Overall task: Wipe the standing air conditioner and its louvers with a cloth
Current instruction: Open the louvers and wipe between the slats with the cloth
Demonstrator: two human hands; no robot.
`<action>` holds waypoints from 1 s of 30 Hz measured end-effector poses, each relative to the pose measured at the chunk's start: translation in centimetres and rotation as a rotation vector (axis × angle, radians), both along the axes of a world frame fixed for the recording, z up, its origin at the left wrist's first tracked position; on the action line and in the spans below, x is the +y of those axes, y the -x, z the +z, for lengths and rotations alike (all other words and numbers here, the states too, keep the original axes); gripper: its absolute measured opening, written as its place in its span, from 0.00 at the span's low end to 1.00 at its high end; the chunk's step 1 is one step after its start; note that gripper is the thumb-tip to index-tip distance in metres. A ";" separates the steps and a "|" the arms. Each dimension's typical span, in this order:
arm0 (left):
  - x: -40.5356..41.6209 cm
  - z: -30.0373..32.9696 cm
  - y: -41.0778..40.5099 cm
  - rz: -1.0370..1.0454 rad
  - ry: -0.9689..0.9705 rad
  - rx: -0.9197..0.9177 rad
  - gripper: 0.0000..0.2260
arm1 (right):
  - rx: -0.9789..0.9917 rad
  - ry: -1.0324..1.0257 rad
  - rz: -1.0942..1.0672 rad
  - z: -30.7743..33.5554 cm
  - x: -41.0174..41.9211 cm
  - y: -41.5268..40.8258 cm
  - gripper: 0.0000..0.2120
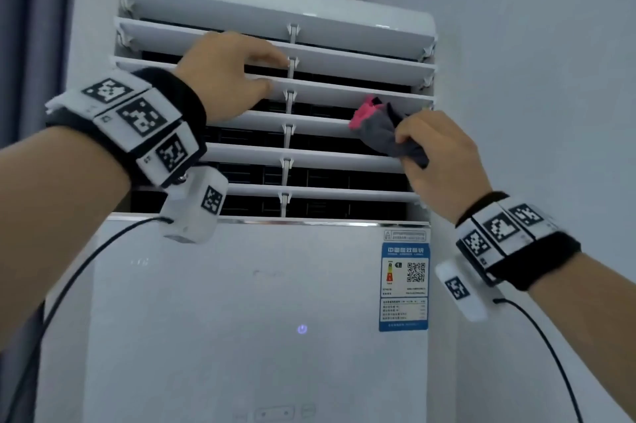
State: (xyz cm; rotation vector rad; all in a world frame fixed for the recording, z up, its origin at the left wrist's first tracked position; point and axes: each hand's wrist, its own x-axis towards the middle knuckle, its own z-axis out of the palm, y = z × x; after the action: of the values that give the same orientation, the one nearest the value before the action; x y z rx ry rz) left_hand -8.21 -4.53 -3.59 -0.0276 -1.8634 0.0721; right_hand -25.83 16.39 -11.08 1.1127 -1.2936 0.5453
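A white standing air conditioner fills the view, with several horizontal white louvers open across its top half. My left hand reaches up to the left-middle louvers; its fingers lie over one slat and the thumb sits under it, near the centre link rod. My right hand grips a grey cloth with a pink edge and holds it against the right end of a middle louver. Both wrists wear black bands with marker tags.
A blue energy label sticks to the front panel's right side, and a lit power symbol glows lower down. Grey curtains hang at the left. A white wall runs along the right. Thin cables trail from both wristbands.
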 end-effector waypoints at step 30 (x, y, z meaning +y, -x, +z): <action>-6.4 -2.2 -0.4 0.310 0.038 -0.156 0.16 | -0.305 -0.032 -0.382 -0.6 -1.8 -0.8 0.14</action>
State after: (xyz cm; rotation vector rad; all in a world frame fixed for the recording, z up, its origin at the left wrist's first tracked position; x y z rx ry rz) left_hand -7.82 -10.92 -5.79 0.2359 -2.0088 0.3282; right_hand -25.08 14.55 -11.67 0.7966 -1.7378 0.4169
